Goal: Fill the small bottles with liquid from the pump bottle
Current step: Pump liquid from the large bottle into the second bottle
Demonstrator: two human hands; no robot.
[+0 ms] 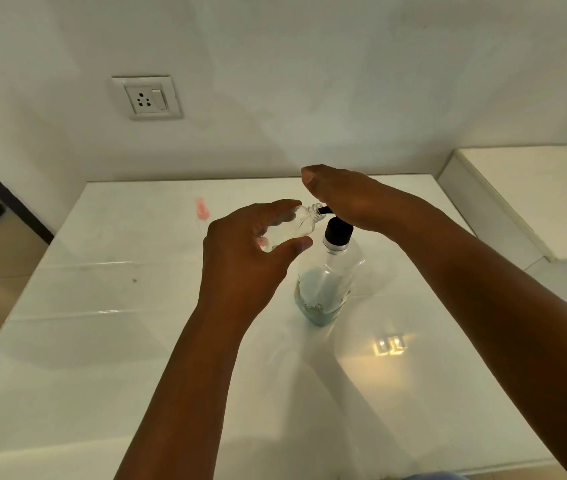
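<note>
Two hands work over the white glossy table (109, 358) in this moment. On the far left, a wall socket (146, 97) sits in the white wall, and a small pink thing (202, 208), too blurred to name, lies on the far part of the table. Then comes our left hand (240, 258): its fingers and thumb are curled around the small bottle (297, 224), a clear, smooth plastic one, held tilted with its threaded neck toward the right. The open mouth meets the black nozzle (325, 210) of the pump bottle (327, 278), which stands on the table just right of that hand; it is transparent, with a black collar and a low greenish liquid at the bottom. Our right hand (348, 199) lies flat on the pump head, fingers rather straight, pressing and gripping nothing. To do this step well, we judge we should press slowly and keep the mouth tight against the nozzle, because the opening is narrow and the liquid may spill.
</note>
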